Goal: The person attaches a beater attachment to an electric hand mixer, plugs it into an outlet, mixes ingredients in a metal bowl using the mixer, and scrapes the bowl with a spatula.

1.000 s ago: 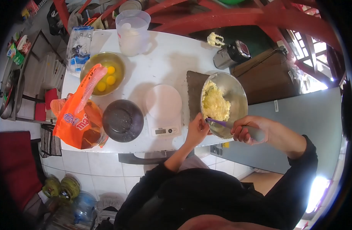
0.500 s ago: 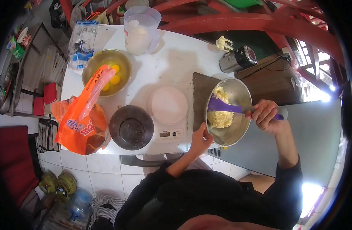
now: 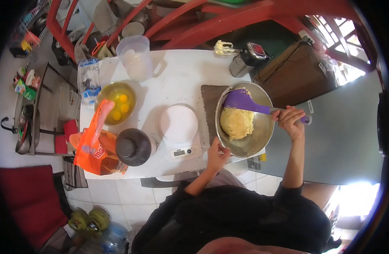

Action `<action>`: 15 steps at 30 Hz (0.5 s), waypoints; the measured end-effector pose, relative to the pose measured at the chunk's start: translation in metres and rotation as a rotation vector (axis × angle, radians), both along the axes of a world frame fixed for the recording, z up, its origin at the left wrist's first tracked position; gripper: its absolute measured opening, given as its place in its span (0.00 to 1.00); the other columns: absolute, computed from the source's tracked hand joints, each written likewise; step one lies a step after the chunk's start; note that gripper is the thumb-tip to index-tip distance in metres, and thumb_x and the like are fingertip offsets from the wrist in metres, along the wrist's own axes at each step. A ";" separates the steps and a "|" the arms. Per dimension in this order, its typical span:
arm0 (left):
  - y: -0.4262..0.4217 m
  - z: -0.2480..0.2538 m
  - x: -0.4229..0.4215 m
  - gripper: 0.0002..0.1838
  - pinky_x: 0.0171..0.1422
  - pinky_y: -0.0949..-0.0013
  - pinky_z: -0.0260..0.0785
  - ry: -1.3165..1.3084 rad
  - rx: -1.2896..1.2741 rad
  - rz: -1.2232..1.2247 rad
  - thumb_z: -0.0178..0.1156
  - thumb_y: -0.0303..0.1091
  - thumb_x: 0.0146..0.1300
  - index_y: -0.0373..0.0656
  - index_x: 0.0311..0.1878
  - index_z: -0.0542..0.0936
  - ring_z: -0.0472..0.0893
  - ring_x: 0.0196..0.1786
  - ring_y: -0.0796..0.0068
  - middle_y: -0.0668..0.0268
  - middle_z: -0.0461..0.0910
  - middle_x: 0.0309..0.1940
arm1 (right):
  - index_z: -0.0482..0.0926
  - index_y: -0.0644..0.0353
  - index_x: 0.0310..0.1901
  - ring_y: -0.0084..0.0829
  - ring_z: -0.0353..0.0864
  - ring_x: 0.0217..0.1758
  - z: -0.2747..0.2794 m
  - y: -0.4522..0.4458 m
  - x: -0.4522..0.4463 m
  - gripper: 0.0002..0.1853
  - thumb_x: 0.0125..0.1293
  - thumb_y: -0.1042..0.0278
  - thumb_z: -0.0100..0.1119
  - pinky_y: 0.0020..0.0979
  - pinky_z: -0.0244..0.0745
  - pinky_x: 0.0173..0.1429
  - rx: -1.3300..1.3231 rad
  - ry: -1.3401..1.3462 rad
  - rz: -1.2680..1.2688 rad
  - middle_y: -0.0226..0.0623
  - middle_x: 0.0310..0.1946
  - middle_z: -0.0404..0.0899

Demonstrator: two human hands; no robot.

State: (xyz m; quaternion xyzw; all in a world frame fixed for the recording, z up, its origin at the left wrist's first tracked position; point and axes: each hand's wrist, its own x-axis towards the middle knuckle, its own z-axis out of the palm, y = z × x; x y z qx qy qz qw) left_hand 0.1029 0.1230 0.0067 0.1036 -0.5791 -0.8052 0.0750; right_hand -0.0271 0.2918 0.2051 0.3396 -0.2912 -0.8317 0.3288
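Observation:
My right hand (image 3: 290, 122) is wrapped round the grey-and-purple handle of a spatula. Its broad purple blade (image 3: 243, 100) lies inside a metal mixing bowl (image 3: 262, 134), at the far edge of a pale yellow creamy mass (image 3: 236, 123). Pinching the bowl's near-left rim is my left hand (image 3: 218, 155), thumb and fingers at the edge. The bowl stands partly on a dark brown mat (image 3: 209, 111) at the right end of the white table.
Left of the mat are a white kitchen scale (image 3: 179, 123), a dark-topped container (image 3: 134, 147), an orange bag (image 3: 93, 148) and a metal bowl (image 3: 134, 95) of raw eggs. Behind stand a plastic pitcher (image 3: 135, 59) and a hand mixer (image 3: 244, 61) with cream-coated beaters.
The camera view has shifted. The spatula blade has moved toward the far side of the bowl, and the yellow mass looks more gathered and smoother. Both hands keep their grips.

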 end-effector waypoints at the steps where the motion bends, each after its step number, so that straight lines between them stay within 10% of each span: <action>1: 0.000 0.001 0.000 0.09 0.27 0.76 0.72 -0.012 0.032 -0.003 0.54 0.19 0.50 0.37 0.31 0.63 0.74 0.23 0.81 0.67 0.68 0.18 | 0.48 0.63 0.35 0.35 0.75 0.14 -0.009 0.008 0.006 0.12 0.57 0.76 0.41 0.32 0.80 0.20 -0.063 -0.005 -0.063 0.43 0.16 0.70; 8: -0.002 0.013 -0.008 0.10 0.30 0.72 0.78 -0.042 0.269 -0.012 0.48 0.17 0.55 0.42 0.32 0.58 0.73 0.30 0.83 0.70 0.65 0.27 | 0.49 0.61 0.36 0.32 0.75 0.14 -0.056 0.030 0.049 0.12 0.56 0.78 0.41 0.31 0.79 0.19 -0.238 0.077 -0.199 0.40 0.16 0.68; 15: -0.015 0.017 -0.019 0.09 0.25 0.74 0.77 -0.057 0.252 -0.052 0.46 0.20 0.57 0.45 0.32 0.59 0.70 0.26 0.86 0.73 0.64 0.25 | 0.60 0.69 0.41 0.20 0.65 0.11 -0.047 0.076 0.087 0.12 0.59 0.71 0.45 0.20 0.64 0.14 0.758 0.674 0.418 0.30 0.16 0.64</action>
